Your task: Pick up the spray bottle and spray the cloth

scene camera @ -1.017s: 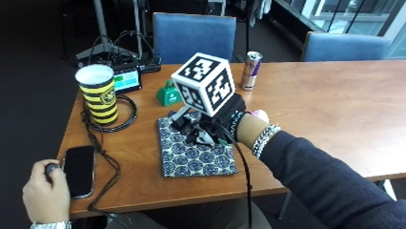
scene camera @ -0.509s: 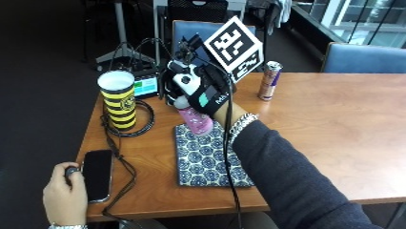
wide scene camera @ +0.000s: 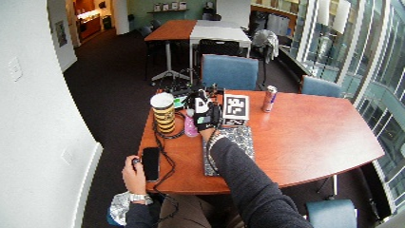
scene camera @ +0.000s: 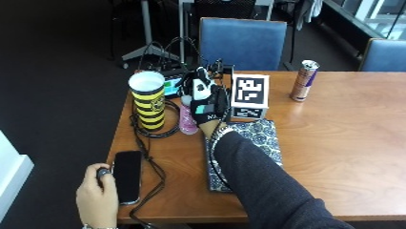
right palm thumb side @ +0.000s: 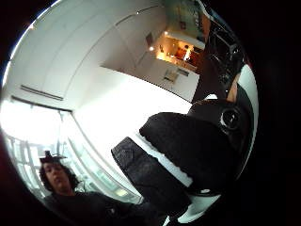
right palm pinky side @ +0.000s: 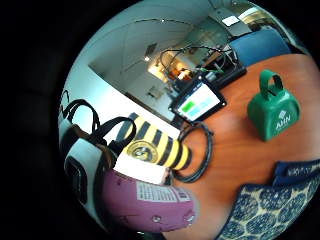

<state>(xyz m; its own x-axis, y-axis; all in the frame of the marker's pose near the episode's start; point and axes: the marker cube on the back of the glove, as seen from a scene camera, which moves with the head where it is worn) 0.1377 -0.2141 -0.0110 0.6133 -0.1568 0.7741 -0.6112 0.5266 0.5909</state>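
Outside view: the gloved right hand point(scene camera: 206, 102) has its fingers wrapped round the pink spray bottle point(scene camera: 188, 119), near the table's point(scene camera: 329, 138) far left corner, just beside the striped cup point(scene camera: 149, 101).

Pickup looks done or nearly so, though whether the bottle's base is off the table I cannot tell; spraying the patterned cloth point(scene camera: 254, 143), which lies toward the near edge under the forearm, is left. Counted: one bottle, one cloth, one cup, one can point(scene camera: 304, 80), one green bell point(right palm pinky side: 273, 113), one phone point(scene camera: 126, 176).
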